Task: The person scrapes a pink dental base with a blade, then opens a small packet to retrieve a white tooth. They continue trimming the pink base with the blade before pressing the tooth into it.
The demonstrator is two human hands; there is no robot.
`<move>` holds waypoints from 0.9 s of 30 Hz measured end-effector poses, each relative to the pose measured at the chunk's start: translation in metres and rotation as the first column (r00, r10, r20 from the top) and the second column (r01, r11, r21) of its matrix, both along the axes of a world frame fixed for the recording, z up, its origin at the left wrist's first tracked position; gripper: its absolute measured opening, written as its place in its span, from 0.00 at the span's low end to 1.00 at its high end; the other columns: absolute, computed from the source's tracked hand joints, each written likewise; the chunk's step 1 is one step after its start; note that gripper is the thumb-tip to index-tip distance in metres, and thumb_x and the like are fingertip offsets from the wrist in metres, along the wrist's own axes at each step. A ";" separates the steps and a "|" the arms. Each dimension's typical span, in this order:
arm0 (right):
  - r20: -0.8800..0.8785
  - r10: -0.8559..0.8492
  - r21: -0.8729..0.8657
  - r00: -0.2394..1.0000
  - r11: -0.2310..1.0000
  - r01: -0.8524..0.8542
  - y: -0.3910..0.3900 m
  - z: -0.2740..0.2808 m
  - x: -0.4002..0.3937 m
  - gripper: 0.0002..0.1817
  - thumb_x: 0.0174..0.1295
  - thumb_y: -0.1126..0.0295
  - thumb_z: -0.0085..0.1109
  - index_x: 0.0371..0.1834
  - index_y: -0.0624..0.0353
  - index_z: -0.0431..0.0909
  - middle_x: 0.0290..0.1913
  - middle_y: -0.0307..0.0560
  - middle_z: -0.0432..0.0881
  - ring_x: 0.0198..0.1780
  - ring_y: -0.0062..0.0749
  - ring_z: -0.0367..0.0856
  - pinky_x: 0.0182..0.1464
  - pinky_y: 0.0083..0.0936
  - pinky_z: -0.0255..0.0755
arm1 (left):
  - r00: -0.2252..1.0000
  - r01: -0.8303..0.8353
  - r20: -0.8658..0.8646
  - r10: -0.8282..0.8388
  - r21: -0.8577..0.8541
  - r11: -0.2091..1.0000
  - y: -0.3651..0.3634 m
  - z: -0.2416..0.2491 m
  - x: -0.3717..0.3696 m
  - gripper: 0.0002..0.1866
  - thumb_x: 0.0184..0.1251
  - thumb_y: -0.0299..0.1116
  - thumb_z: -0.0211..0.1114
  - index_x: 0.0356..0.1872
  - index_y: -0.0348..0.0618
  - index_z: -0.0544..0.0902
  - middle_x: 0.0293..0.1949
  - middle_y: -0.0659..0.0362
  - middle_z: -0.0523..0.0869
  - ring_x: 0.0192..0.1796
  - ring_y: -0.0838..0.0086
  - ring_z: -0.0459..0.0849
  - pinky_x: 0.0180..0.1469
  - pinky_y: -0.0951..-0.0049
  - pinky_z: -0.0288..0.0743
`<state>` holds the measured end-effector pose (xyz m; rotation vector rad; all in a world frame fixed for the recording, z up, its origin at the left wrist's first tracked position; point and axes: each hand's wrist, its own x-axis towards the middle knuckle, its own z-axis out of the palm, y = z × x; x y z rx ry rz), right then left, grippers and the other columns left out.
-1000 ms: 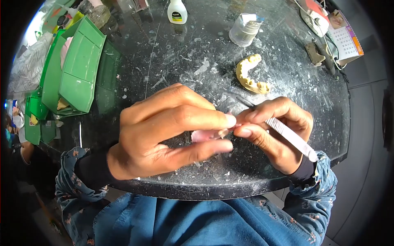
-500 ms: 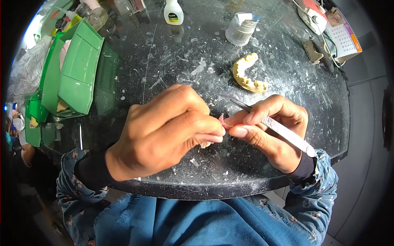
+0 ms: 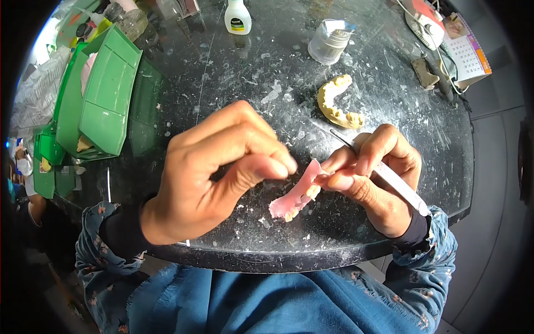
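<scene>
My right hand (image 3: 384,181) is closed. Its thumb and fingertips pinch one end of a pink partial denture (image 3: 300,192) with a few cream teeth along its lower edge. Lying through the same hand is a slim wax carver (image 3: 403,189) with a pale handle and dark metal shank; its working end is blurred. My left hand (image 3: 222,172) hovers left of the denture, clear of it, with fingers curled and thumb tip against the index finger. Anything between those tips is hidden. Beyond my right hand, a yellowish horseshoe-shaped dental cast (image 3: 334,103) rests on the table.
Green plastic bins (image 3: 108,94) stand at the left. Toward the back are a white bottle (image 3: 238,18) and a clear plastic jar (image 3: 328,44). A calendar (image 3: 466,53) and a red-and-white device (image 3: 424,25) with a cable sit far right. The dark table (image 3: 222,253) has a curved front edge.
My left hand has let go of the denture and drawn back a little, baring its pink plate. My right hand still holds the denture and carver, the carver now tilted more steeply.
</scene>
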<state>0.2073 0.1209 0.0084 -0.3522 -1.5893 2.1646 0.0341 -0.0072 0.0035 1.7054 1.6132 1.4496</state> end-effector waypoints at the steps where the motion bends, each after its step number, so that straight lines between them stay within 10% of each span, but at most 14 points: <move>1: -0.004 -0.002 0.004 1.000 1.000 0.002 0.000 0.000 0.000 0.13 0.56 0.83 0.63 0.32 0.58 0.66 0.37 0.57 0.82 0.42 0.40 0.85 0.46 0.33 0.82 | 0.989 0.051 0.139 -0.043 -0.055 0.997 -0.001 -0.002 -0.001 0.14 0.68 0.40 0.61 0.39 0.37 0.80 0.32 0.54 0.81 0.34 0.75 0.81 0.39 0.76 0.76; 5: -0.008 0.002 0.040 1.000 0.999 -0.002 0.001 -0.004 -0.002 0.13 0.57 0.82 0.62 0.33 0.58 0.66 0.38 0.56 0.82 0.43 0.40 0.84 0.48 0.34 0.81 | 0.680 0.311 0.729 -0.078 -0.190 0.931 0.000 -0.004 0.006 0.22 0.62 0.28 0.67 0.54 0.32 0.71 0.39 0.51 0.84 0.40 0.72 0.85 0.43 0.75 0.80; 8: 0.020 0.037 0.111 0.999 0.993 -0.039 0.001 -0.002 -0.002 0.12 0.58 0.81 0.62 0.34 0.58 0.66 0.39 0.56 0.82 0.45 0.40 0.84 0.50 0.35 0.80 | 0.597 0.378 0.798 -0.087 -0.184 0.908 -0.001 -0.005 0.008 0.24 0.59 0.25 0.69 0.55 0.32 0.70 0.39 0.50 0.84 0.39 0.72 0.85 0.41 0.73 0.81; 16: -0.048 -0.098 0.390 0.994 0.914 0.109 0.003 -0.006 0.001 0.22 0.69 0.60 0.50 0.59 0.61 0.63 0.49 0.60 0.80 0.53 0.48 0.81 0.54 0.36 0.77 | 0.642 0.269 0.742 -0.192 0.016 0.963 0.003 -0.016 0.005 0.21 0.55 0.18 0.69 0.49 0.34 0.72 0.30 0.54 0.80 0.34 0.69 0.85 0.38 0.67 0.83; 21: 0.020 0.110 0.774 0.994 0.627 -0.085 0.018 0.008 0.015 0.26 0.72 0.57 0.42 0.68 0.60 0.59 0.40 0.53 0.77 0.44 0.44 0.84 0.50 0.42 0.80 | 0.790 0.065 0.613 -0.002 -0.079 0.995 0.001 -0.012 0.005 0.18 0.53 0.15 0.70 0.27 0.43 0.66 0.32 0.46 0.85 0.42 0.64 0.87 0.44 0.69 0.83; 27: -0.086 0.112 0.714 0.990 0.700 -0.018 0.008 0.004 0.012 0.13 0.62 0.73 0.59 0.45 0.58 0.65 0.32 0.51 0.76 0.44 0.48 0.84 0.56 0.48 0.75 | 0.922 0.089 0.382 -0.069 -0.036 0.995 -0.003 -0.014 0.000 0.18 0.52 0.14 0.70 0.25 0.43 0.67 0.33 0.45 0.86 0.41 0.67 0.87 0.41 0.72 0.82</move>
